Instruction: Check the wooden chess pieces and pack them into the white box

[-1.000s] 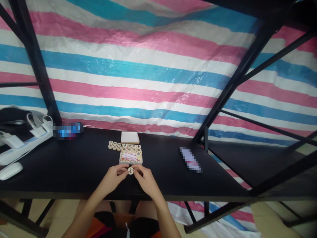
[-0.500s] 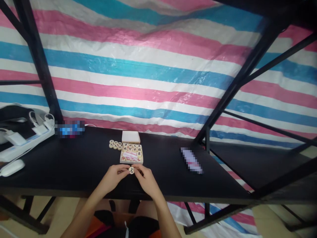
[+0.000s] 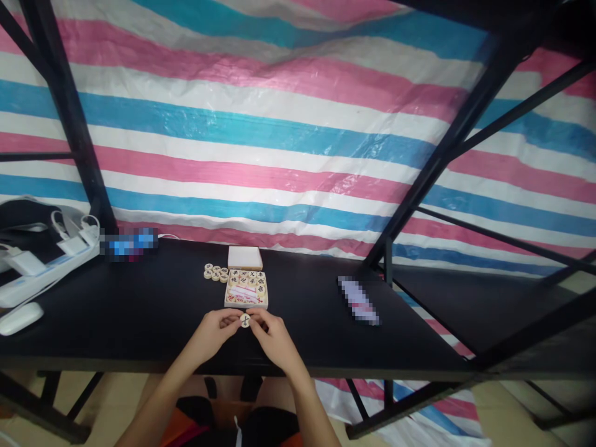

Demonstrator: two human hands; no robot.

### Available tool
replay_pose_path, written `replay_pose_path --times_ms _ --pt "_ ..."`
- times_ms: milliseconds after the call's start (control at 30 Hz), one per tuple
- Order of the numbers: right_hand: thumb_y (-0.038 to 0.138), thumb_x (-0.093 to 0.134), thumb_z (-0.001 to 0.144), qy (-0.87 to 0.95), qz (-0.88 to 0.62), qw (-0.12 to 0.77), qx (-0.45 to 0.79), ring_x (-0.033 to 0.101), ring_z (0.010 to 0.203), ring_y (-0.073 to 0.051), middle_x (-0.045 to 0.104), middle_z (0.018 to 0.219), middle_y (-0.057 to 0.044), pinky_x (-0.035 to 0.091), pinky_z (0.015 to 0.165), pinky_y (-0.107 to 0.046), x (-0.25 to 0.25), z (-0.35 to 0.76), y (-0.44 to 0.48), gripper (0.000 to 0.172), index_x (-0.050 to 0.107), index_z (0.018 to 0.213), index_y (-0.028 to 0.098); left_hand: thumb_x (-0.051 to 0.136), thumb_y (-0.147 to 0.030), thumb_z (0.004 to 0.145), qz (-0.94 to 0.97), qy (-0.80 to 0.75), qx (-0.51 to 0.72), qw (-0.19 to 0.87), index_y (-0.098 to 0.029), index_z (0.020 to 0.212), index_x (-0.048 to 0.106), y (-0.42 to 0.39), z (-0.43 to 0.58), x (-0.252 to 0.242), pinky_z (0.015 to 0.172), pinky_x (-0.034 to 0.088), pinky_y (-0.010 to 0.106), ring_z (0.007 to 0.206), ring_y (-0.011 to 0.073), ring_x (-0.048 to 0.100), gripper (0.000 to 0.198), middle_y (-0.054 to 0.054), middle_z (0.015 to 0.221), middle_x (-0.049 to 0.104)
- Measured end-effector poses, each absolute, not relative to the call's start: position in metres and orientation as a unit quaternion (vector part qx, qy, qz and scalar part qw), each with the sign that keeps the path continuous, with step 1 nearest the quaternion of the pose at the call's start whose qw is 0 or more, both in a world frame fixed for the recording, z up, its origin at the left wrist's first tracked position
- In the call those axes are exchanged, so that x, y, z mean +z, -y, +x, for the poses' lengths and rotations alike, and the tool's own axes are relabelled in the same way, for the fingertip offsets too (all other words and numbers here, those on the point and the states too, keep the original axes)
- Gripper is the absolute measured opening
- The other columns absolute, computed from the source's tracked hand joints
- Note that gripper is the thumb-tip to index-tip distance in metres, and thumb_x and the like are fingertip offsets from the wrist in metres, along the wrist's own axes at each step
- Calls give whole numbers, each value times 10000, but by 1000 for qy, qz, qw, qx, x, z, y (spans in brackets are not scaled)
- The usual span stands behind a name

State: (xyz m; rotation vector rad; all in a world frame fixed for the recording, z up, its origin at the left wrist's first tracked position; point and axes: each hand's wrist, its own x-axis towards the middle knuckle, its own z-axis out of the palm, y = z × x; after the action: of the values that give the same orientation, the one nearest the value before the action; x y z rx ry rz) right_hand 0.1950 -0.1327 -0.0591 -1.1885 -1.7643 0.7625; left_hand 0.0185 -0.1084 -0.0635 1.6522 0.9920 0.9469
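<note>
A round pale game piece (image 3: 244, 320) with a dark mark is pinched between the fingertips of my left hand (image 3: 215, 332) and my right hand (image 3: 275, 339), just above the black table (image 3: 139, 310) near its front edge. Just behind it lies an open wooden box (image 3: 246, 289) holding more round pieces and a pink-and-white sheet. The box's pale lid (image 3: 244, 257) rests behind the box. Several loose pieces (image 3: 215, 272) sit in a small group left of the box.
A white power strip with plugs (image 3: 41, 267) and a white mouse-like object (image 3: 21, 318) lie at the far left. A blurred object (image 3: 128, 243) sits at the back left, another (image 3: 358, 300) to the right. Black frame bars and a striped tarp stand behind.
The piece has turned slightly between my fingertips. Both hands stay in the same place; only the view has shifted a little.
</note>
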Motion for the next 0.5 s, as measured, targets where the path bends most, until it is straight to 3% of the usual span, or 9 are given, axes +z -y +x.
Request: replay_pose_path --times_ms 133,333,500 --pt "235 508 852 714 -473 426 292 620 724 -144 695 824 -12 447 674 -230 -61 195 131 197 650 985 207 599 -291 775 683 -405 393 463 -151 905 683 111 19 -58 746 492 286 790 192 649 209 54 842 717" --pt "221 520 825 714 -488 415 282 462 498 -98 505 538 60 363 526 -196 -60 195 132 150 646 901 194 584 -278 782 710 -420 382 416 -165 901 676 112 17 -58 624 438 245 649 145 567 188 9 741 656" --pt "203 507 818 711 -462 423 318 549 577 -118 624 641 35 408 603 -214 -57 195 134 144 608 921 197 585 -253 773 708 -413 397 414 -167 899 677 109 16 -64 628 435 244 682 149 561 179 22 792 643"
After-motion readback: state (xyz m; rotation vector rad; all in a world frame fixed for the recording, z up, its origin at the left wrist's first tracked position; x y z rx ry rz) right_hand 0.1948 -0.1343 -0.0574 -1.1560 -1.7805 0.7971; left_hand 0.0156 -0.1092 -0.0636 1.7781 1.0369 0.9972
